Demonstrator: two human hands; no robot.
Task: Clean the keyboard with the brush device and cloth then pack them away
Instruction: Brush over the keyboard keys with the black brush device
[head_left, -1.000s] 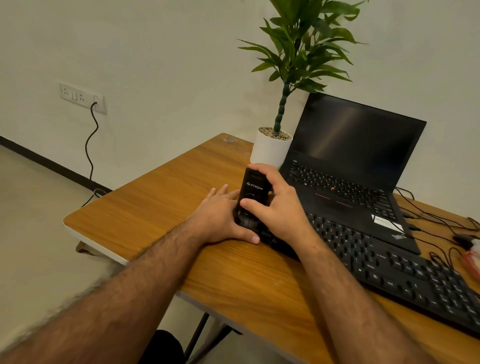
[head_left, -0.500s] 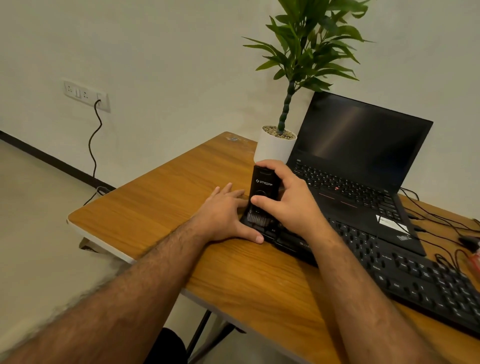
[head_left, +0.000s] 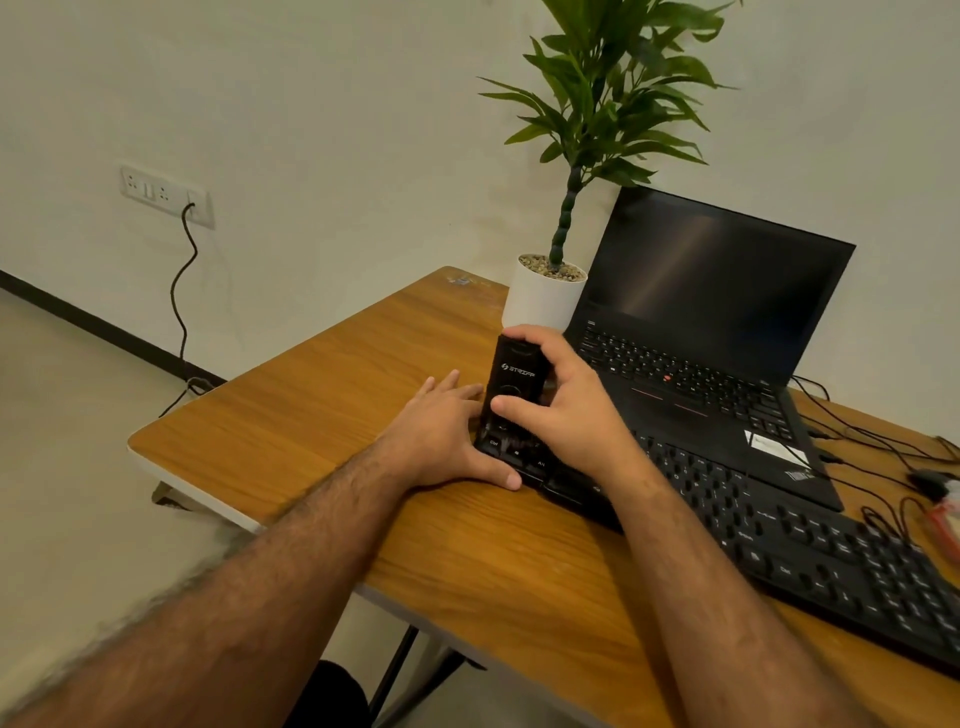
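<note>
Pale wall (head_left: 322, 104), grey floor (head_left: 62, 467), wooden table (head_left: 322, 415).

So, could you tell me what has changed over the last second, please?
Little changed. The right hand grips the brush device upright on the keyboard's left end throughout; any slide along the keys is too slight to tell. The left hand stays flat beside that end. Laptop and plant pot unmoved.

1. Wooden table (head_left: 322, 415), white edge, dark legs.
2. On it: black keyboard (head_left: 810, 545) at front, open laptop (head_left: 691, 410) behind, white plant pot (head_left: 537, 301) at back, cables (head_left: 872, 441) far right.
3. Left hand (head_left: 441, 441) rests flat on tabletop beside keyboard.
</note>
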